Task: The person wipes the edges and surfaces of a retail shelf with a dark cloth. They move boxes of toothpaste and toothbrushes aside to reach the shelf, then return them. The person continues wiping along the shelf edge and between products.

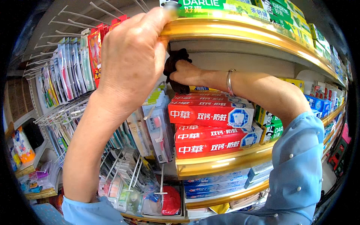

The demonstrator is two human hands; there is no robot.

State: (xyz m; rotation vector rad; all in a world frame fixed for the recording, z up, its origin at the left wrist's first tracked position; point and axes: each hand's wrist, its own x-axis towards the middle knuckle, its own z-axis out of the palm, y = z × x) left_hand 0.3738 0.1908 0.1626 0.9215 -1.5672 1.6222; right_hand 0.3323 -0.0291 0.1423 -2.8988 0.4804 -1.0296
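My left hand [132, 53] is raised at the end of the upper shelf [225, 29], its fingers at the gold-coloured edge; whether they grip it is hard to tell. Under that shelf my right hand [187, 73], with a silver bracelet at the wrist, holds a dark cloth [176, 60] near the shelf's left end. Directly below lie stacked red toothpaste boxes [208, 112] on the middle shelf [225, 163]. Green Darlie toothpaste boxes [202, 5] stand on the upper shelf, close to my left fingertips.
Packaged toothbrushes [66, 67] hang from metal hooks on the left, with more [159, 126] beside the red boxes. Blue and white boxes [216, 185] lie on the shelf below. Shelves of further boxes run back along the right. Bare hooks [81, 15] jut out at the upper left.
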